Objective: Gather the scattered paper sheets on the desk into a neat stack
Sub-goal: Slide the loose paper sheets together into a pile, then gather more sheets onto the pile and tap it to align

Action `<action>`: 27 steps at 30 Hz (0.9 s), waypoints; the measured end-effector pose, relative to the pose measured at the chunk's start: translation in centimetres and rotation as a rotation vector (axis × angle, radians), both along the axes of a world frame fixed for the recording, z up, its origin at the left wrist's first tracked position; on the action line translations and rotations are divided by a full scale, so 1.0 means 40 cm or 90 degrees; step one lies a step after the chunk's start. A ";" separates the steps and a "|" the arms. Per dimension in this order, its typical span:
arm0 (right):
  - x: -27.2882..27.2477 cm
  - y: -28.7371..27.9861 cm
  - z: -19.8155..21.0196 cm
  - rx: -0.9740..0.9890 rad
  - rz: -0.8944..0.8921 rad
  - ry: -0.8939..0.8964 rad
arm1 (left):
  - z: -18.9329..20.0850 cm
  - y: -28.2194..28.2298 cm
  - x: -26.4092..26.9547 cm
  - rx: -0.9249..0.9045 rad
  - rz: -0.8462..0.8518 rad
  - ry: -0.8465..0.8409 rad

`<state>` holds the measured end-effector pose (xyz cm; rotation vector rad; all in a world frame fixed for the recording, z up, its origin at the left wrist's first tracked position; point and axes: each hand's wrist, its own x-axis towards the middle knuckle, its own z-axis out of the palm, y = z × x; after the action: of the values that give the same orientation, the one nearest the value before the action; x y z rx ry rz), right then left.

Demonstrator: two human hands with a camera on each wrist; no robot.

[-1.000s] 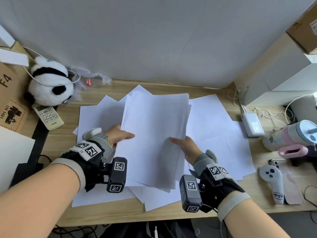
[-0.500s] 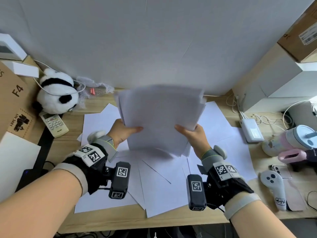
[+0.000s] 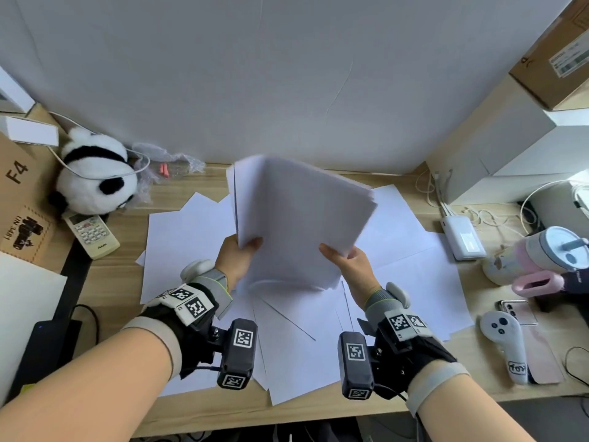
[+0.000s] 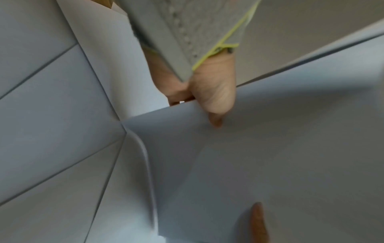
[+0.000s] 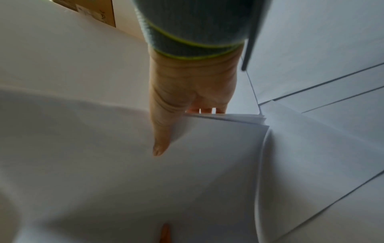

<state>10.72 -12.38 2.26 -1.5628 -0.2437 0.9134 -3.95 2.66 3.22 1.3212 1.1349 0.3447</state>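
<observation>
Since a moment ago the paper bundle (image 3: 299, 218) has tilted rightward, left hand (image 3: 237, 260) and right hand (image 3: 350, 266) pinching its near corners above loose sheets (image 3: 299, 355).

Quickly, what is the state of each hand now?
Left hand: grips the left edge of the bundle of paper sheets.
Right hand: grips the bundle's right edge.

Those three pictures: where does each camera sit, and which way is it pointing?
Head: worn on the head, looking down at the desk; both forearms, left hand and right hand hold the paper bundle.
Left wrist: looks along the left hand; thumb lies on the bundle.
Right wrist: looks along the right hand gripping the bundle.
Shared: all show the bundle; loose sheets lie beneath.
</observation>
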 end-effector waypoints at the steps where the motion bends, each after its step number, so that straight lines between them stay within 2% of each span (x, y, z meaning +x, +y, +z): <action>1: 0.005 -0.005 -0.007 -0.017 -0.003 0.010 | -0.001 0.005 0.005 -0.006 0.006 0.005; 5: 0.038 -0.060 -0.056 -0.106 -0.087 0.089 | -0.016 0.022 0.006 0.001 -0.004 0.082; 11: 0.105 -0.149 -0.114 -0.205 -0.257 0.280 | -0.060 -0.012 0.010 -0.003 -0.025 0.228; 16: 0.145 -0.154 -0.122 -0.165 -0.307 0.400 | -0.071 -0.049 0.033 -0.009 -0.043 0.300; 22: 0.174 -0.131 -0.117 -0.154 -0.291 0.470 | -0.103 -0.061 0.041 0.001 -0.090 0.367; 27: 0.172 -0.125 -0.131 -0.228 -0.234 0.366 | -0.109 -0.073 0.036 -0.063 -0.085 0.373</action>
<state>17.59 -17.40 -2.96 -1.5214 0.6244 1.1027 -2.53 -0.26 -1.13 1.4427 1.5115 -0.2151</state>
